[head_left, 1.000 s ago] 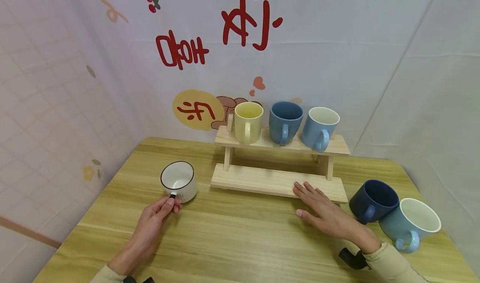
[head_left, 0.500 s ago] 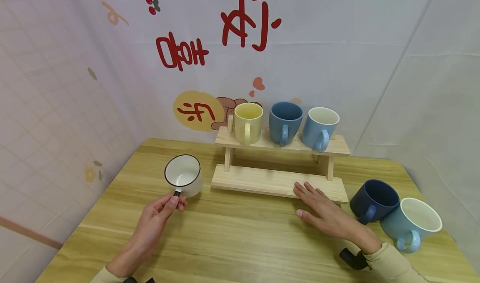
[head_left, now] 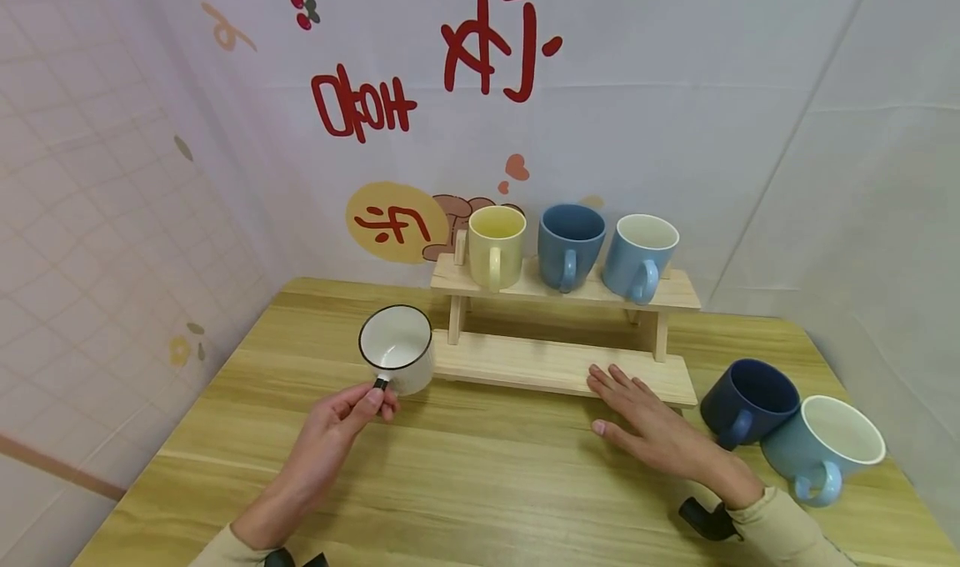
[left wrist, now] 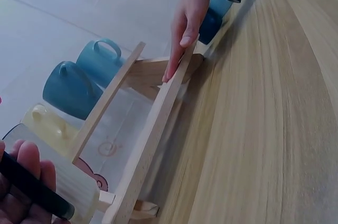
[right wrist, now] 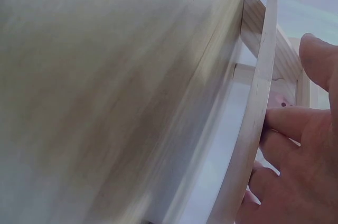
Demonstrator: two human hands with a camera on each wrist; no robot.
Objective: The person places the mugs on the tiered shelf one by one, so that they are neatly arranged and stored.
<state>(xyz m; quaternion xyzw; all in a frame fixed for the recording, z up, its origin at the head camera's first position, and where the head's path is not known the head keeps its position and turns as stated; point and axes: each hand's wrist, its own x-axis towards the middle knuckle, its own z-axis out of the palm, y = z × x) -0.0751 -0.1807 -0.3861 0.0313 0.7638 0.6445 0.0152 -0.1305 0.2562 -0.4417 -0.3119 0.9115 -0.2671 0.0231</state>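
Note:
My left hand (head_left: 337,434) pinches the dark handle of a white mug (head_left: 408,373) with a black rim, just left of the wooden two-tier rack (head_left: 517,358). In the left wrist view the handle (left wrist: 37,187) lies across the curled fingers. The mug looks raised off the table, its opening facing up. With fingers straight, my right hand (head_left: 652,429) rests on the front edge of the rack's lower shelf, towards its right end. In the right wrist view those fingers (right wrist: 288,145) touch the shelf board (right wrist: 248,129).
On the rack's upper shelf stand a yellow mug (head_left: 497,254), a blue mug (head_left: 572,250) and a light blue mug (head_left: 637,258). A navy mug (head_left: 750,404) and another light blue mug (head_left: 821,446) stand right of the rack. A printed cloth wall (head_left: 637,92) rises behind.
My left hand has carried the white mug to the right and slightly away from me, up to the rack's left end. The right hand has stayed in place on the lower shelf.

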